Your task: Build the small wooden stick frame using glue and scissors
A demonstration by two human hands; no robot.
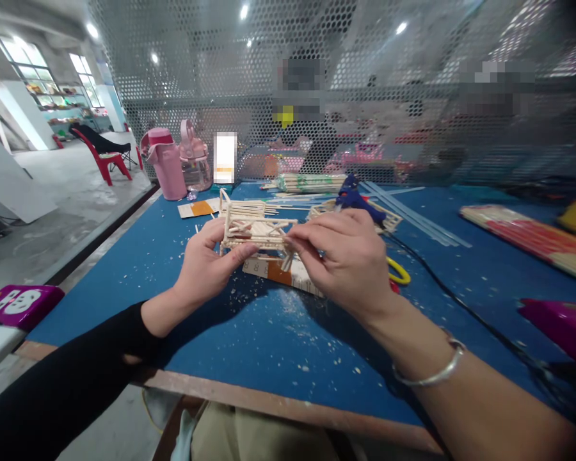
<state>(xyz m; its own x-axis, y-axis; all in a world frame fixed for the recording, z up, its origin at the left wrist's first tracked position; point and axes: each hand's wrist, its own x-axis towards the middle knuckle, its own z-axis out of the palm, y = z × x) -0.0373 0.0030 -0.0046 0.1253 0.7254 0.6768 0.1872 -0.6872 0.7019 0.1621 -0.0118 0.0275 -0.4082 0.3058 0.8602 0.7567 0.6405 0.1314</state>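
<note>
A small frame built of thin wooden sticks is held up above the blue table. My left hand grips its left end, thumb along the near lower side. At the frame's right end, my right hand is closed in a pinch; whether its fingertips hold the frame itself or a small piece on it is hidden. Short sticks slant down from that end. Beneath the frame lies a strip of printed card with an orange band. Behind my right hand rests a dark blue glue gun.
A pink flask, a clear pink bottle and a bagged bundle of sticks stand or lie at the back. Clear glue sticks and a black cable lie right. Perforated mesh closes the far side.
</note>
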